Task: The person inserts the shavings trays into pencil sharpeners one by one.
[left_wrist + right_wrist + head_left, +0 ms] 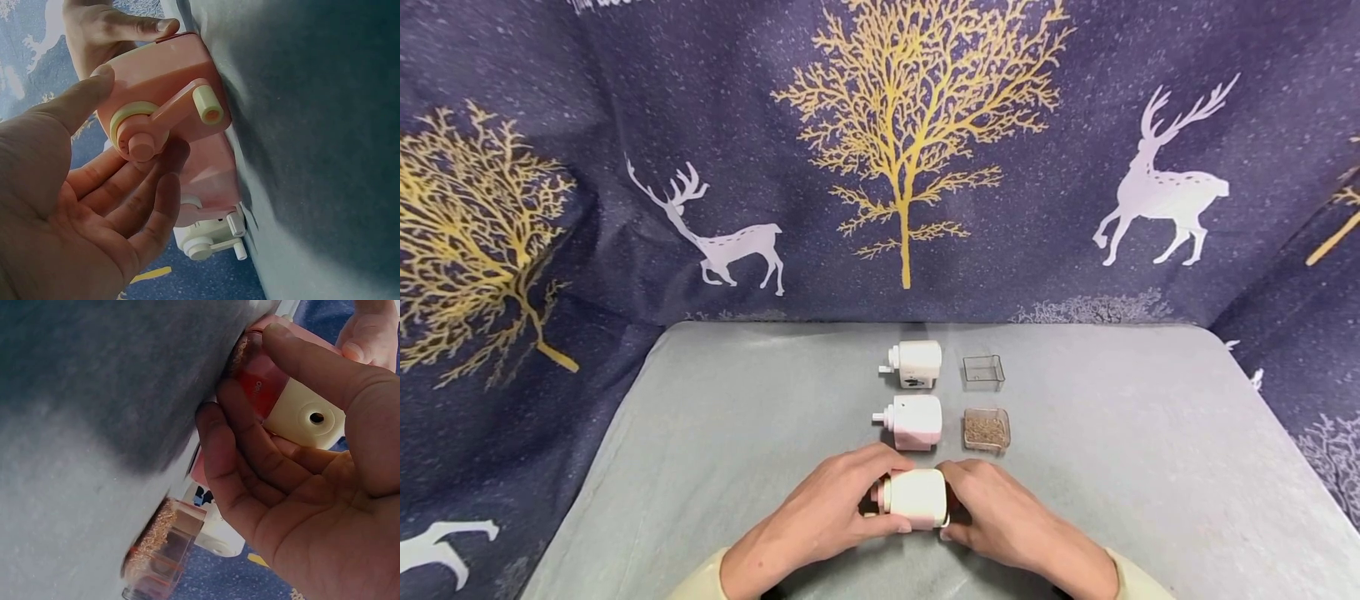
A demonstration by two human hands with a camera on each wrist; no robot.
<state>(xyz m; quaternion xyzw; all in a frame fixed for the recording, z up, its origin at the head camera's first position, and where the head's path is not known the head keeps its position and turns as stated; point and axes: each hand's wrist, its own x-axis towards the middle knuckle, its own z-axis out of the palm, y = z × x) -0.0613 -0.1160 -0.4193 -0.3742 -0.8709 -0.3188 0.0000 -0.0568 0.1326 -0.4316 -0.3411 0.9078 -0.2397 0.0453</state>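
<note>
Between both hands is a pink and cream hand-crank pencil sharpener (917, 498), on the table near its front. My left hand (831, 504) grips its crank end, thumb on one side and fingers on the other; the left wrist view shows the pink crank handle (181, 106). At the other end my right hand (1003, 517) pinches the clear shavings drawer (259, 378) between thumb and fingers. Some shavings show inside that drawer, beside the cream face with the pencil hole (317, 417). In the head view the drawer is mostly hidden by the right hand.
Beyond the held one lie a pink-and-white sharpener (917, 421) and a white sharpener (919, 364), cranks to the left. To their right sit a drawer with shavings (987, 431) and a clear drawer (983, 371). A dark patterned cloth (1000, 283) hangs behind the grey table (737, 400).
</note>
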